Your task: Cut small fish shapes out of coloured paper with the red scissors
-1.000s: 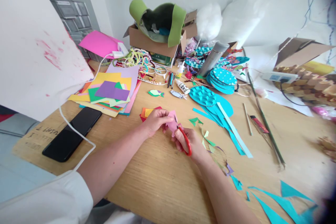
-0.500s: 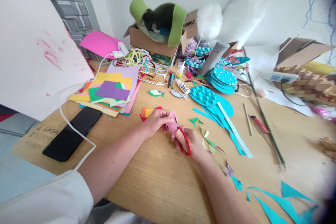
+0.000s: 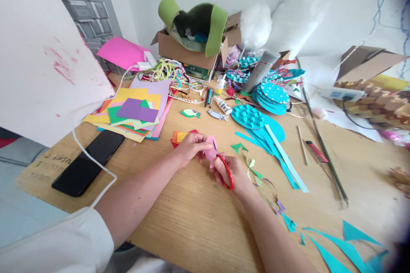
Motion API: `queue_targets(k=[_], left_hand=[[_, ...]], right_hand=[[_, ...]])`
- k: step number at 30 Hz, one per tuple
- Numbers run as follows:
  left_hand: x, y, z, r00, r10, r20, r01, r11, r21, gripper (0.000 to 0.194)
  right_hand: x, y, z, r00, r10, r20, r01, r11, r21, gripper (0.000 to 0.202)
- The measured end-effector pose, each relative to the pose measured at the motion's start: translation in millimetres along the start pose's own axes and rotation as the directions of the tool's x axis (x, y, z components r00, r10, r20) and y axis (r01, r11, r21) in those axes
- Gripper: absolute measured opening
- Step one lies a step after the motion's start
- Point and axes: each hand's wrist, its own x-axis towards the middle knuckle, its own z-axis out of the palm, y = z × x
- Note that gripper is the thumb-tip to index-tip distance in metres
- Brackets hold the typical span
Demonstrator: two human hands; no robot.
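Observation:
In the middle of the head view, my left hand (image 3: 191,148) pinches a small piece of pink paper (image 3: 210,142) by its left side. My right hand (image 3: 233,175) grips scissors with red handles (image 3: 229,174), and their blades lie against the pink paper. Part of the blades is hidden by the paper and my fingers. Just behind my left hand lie small red, orange and yellow paper pieces (image 3: 181,137). Farther back are a green paper fish (image 3: 191,113) and a grey-white paper fish (image 3: 218,115). Green paper scraps (image 3: 239,148) lie right of my hands.
A stack of coloured paper (image 3: 136,111) and a black phone (image 3: 88,163) sit at left, a white cable crossing the phone. Glue bottles (image 3: 223,106), a steel flask (image 3: 261,71) and turquoise paper ovals (image 3: 248,117) stand or lie behind. Turquoise offcuts (image 3: 339,247) are at lower right.

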Motion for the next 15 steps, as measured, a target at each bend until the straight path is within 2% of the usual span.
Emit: queue_targets(k=[6, 15], left_hand=[[-0.5, 0.2, 0.8, 1.000, -0.003, -0.027, 0.003, 1.000, -0.013, 0.022], [-1.4, 1.8, 0.3, 1.000, -0.017, 0.004, 0.017, 1.000, 0.006, 0.023]], right_hand=[[0.0, 2.2, -0.5, 1.000, -0.021, 0.008, 0.021, 1.000, -0.014, 0.050], [0.1, 0.4, -1.1, 0.999, -0.031, 0.022, 0.032, 0.997, -0.070, 0.048]])
